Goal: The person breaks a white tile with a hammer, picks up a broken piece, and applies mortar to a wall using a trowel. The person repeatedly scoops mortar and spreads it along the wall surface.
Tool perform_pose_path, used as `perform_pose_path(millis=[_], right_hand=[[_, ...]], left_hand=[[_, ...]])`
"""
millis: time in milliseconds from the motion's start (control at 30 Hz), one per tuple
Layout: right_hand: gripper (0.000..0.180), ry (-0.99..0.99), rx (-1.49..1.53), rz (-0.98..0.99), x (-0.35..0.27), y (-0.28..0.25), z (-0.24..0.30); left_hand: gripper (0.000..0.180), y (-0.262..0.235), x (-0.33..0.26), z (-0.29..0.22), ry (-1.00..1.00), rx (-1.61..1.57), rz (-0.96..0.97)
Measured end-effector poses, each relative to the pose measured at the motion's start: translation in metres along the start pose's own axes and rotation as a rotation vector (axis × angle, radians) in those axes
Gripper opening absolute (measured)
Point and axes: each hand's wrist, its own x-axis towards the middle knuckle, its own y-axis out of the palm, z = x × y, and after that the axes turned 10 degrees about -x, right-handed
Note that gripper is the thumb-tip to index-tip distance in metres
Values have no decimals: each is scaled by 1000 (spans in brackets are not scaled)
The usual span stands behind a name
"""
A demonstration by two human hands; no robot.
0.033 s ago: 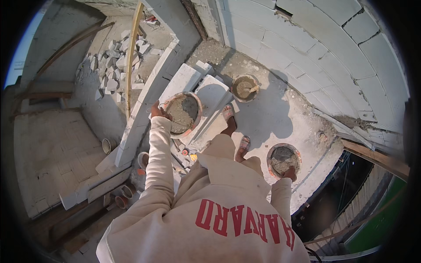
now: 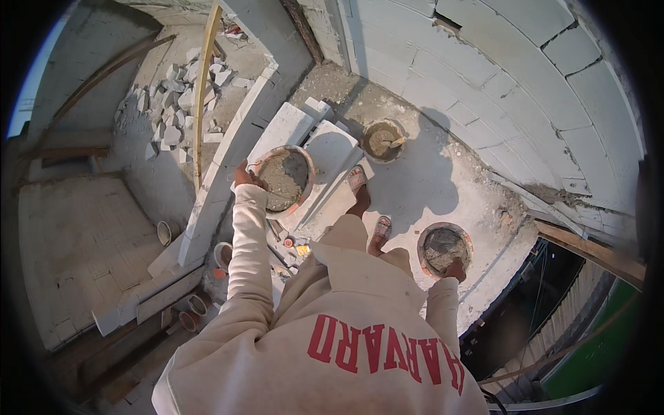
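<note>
2 round orange pans of wet grey mortar in play here. Left pan (image 2: 283, 180) sits up at the left hand (image 2: 243, 176), fingers closed on its rim on the near-left edge, pan held over the white blocks (image 2: 325, 155) stacked on the slab. Right pan (image 2: 445, 247) is lower, w/ the right hand (image 2: 456, 268) gripping its near rim, so it hangs out by the person's right side, close to the slab edge. Hands are well apart, 1 pan each.

Both arms in a cream sweatshirt (image 2: 332, 325) w/ red lettering across it. Feet in sandals (image 2: 370, 207) btwn the 2 pans, standing on the concrete slab (image 2: 443, 173), 1 foot right next to the blocks.

A 3rd pan (image 2: 382, 140) sits on the slab further ahead, also w/ mortar in it and some tool stuck in, can't tell what exactly. White block wall (image 2: 498, 76) curves round the far and right side. Left of the blocks a low block wall run (image 2: 228, 159), then a drop to a lower level w/ a pile of broken block rubble (image 2: 173, 97) and a long wooden pole (image 2: 202, 97) leaning across. A few small round containers (image 2: 197, 304) down below by the left arm.
</note>
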Motion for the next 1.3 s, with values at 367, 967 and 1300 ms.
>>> perform_pose_path(millis=[367,967,1300], right_hand=[[19,-291,-313,454,-168,269,144],[25,-1487,-1035,899,-366,483,178],[41,-1474,-2285,363,-83,561,248]], left_hand=[[42,122,189,-31,-64,-110,-134],[28,31,345,77,298,294,-523],[48,-62,100,277,-237,876,-184]])
